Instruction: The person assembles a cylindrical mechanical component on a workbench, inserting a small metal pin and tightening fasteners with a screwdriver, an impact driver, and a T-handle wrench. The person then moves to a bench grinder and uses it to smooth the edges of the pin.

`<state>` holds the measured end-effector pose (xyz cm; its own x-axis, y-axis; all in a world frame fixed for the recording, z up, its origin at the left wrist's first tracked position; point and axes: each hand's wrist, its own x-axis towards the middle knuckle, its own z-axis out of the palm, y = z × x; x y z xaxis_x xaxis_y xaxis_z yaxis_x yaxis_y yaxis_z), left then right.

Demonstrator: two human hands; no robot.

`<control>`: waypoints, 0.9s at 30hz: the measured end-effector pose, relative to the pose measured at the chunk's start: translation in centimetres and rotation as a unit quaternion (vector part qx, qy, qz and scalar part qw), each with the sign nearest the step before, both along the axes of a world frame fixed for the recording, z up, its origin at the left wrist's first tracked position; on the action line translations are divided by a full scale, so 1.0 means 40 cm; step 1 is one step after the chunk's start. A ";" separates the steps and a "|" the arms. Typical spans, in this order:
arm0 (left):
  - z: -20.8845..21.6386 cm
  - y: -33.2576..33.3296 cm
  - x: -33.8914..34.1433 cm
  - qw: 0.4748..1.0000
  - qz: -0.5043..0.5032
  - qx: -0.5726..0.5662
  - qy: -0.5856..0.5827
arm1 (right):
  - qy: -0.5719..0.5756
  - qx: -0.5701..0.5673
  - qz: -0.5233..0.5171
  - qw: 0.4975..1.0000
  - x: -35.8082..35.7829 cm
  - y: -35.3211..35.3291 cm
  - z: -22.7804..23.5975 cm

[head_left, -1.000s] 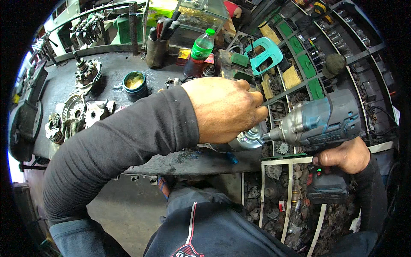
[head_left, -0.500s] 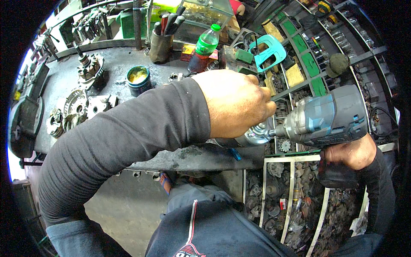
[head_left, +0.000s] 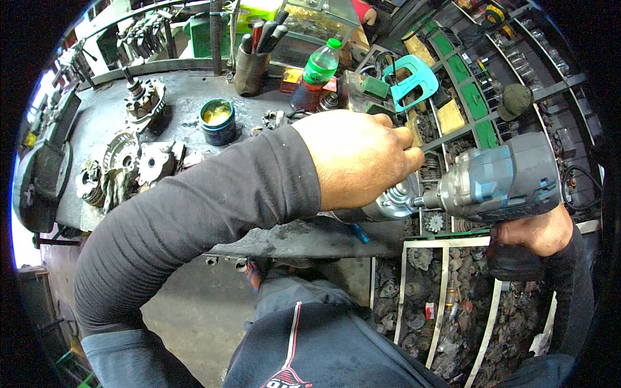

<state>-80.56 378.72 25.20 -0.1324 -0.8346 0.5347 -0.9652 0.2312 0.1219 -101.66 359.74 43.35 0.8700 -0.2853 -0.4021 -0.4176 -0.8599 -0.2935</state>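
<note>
My left hand (head_left: 365, 158) reaches across the bench front with its fingers closed over a cylindrical metal part. The part's round silvery end (head_left: 398, 199) shows below the fingers, and the hand hides most of its body. In my right hand (head_left: 540, 233) is a cordless impact wrench (head_left: 501, 178), black and grey-blue, gripped by its handle and lying nearly level. Its nose with the bit (head_left: 427, 200) points left and meets the end of the metal part, near its edge. The trigger finger cannot be made out.
On the bench (head_left: 284, 239) stand a grease tin (head_left: 217, 123), a rotor (head_left: 143, 103), housings (head_left: 155, 160), a bottle (head_left: 319, 68) and a tool cup (head_left: 251, 71). A turquoise stool (head_left: 414, 84) is beyond. Bins of used parts (head_left: 466, 304) lie below right.
The whole scene sits slightly further right in the picture, hands and bench alike. My grip on the metal part and the impact wrench looks the same, with the bit still against the part.
</note>
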 end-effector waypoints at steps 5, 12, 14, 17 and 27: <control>0.001 0.011 -0.011 0.995 0.033 -0.020 0.094 | 0.045 -0.059 0.056 0.996 -0.027 -0.026 0.009; 0.008 -0.014 -0.117 0.986 0.000 0.001 0.164 | -0.092 0.063 0.132 0.985 -0.046 -0.056 -0.013; -0.003 -0.036 -0.123 0.983 0.011 -0.016 0.183 | -0.127 -0.005 0.216 0.968 -0.035 -0.058 -0.008; -0.021 -0.050 -0.131 0.963 -0.002 -0.065 0.263 | -0.142 0.064 0.156 0.975 -0.021 -0.049 0.016; -0.007 -0.065 -0.169 0.930 0.088 -0.077 0.348 | -0.300 0.241 -0.163 0.909 -0.199 -0.232 -0.150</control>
